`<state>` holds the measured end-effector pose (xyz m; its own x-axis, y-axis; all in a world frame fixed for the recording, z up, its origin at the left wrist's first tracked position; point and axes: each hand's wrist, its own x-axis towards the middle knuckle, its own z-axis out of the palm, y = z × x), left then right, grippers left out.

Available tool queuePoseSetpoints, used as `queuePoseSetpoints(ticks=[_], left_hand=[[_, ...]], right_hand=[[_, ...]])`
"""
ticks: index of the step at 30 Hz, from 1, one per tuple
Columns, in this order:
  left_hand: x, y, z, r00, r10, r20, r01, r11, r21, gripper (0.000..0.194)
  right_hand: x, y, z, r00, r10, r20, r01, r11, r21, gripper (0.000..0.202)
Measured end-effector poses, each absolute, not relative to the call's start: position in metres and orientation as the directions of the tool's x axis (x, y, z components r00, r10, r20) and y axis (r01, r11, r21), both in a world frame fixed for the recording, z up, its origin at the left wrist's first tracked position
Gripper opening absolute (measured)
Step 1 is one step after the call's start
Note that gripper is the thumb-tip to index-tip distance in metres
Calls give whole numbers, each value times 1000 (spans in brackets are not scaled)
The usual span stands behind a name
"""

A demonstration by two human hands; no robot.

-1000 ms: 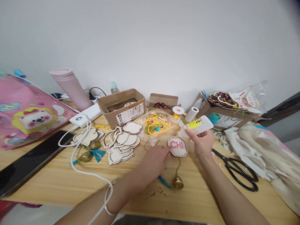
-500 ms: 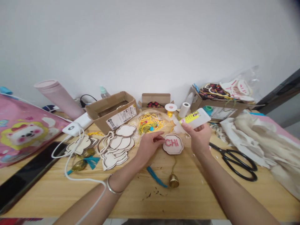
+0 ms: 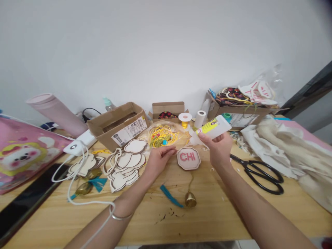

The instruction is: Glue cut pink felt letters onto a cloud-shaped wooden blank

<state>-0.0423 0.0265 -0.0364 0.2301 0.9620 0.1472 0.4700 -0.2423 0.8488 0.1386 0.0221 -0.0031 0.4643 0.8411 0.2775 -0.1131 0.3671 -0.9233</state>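
Observation:
A white glue bottle with a yellow label [image 3: 214,126] is gripped in my right hand [image 3: 220,148], its nozzle tilted down to the left. Between my hands lies a scalloped plaque [image 3: 188,163] with pink "CHI" lettering. My left hand [image 3: 161,158] is just left of the plaque, thumb and fingertips pinched together; whatever they may hold is too small to make out. Below the plaque, a gold bell [image 3: 190,199] hangs off a thin cord on the table, with a teal tassel [image 3: 171,196] to its left.
Black scissors [image 3: 261,174] lie at the right beside crumpled cloth [image 3: 275,148]. Wooden cutouts [image 3: 127,166] are piled left of my left hand. Open cardboard boxes [image 3: 129,133] and tangled yellow cord [image 3: 163,136] sit behind. A white cable [image 3: 90,201] crosses my left forearm.
My left hand has drawn back slightly from the plaque's left edge. The camera view has shifted a little; my right hand still holds the bottle.

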Motion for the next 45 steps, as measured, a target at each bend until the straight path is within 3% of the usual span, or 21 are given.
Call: queuePoseSetpoints(ticks=[8, 15, 18, 21, 26, 29, 45], left_hand=[[-42, 12, -33, 424, 858, 289, 570, -501, 651, 22], [-43, 11, -41, 635, 678, 370, 647, -729, 226, 26], [-43, 10, -43, 677, 639, 366, 649, -752, 113, 27], [-42, 9, -42, 657, 647, 386, 661, -741, 117, 25], [-41, 10, -37, 568, 709, 418, 651, -698, 300, 22], [-42, 11, -36, 584, 689, 430, 596, -723, 349, 23], [-41, 11, -43, 674, 635, 378, 643, -756, 123, 24]], right_hand=[[138, 22, -2, 467, 840, 276, -120, 370, -921, 39], [139, 21, -2, 460, 843, 278, -127, 373, -919, 37], [138, 21, -1, 458, 843, 282, -153, 388, -909, 37], [138, 21, 1, 457, 845, 278, -168, 388, -906, 37], [138, 20, 3, 452, 848, 277, -174, 388, -905, 37], [138, 20, 3, 451, 847, 283, -184, 399, -898, 36], [138, 19, 5, 464, 842, 274, -171, 389, -905, 37]])
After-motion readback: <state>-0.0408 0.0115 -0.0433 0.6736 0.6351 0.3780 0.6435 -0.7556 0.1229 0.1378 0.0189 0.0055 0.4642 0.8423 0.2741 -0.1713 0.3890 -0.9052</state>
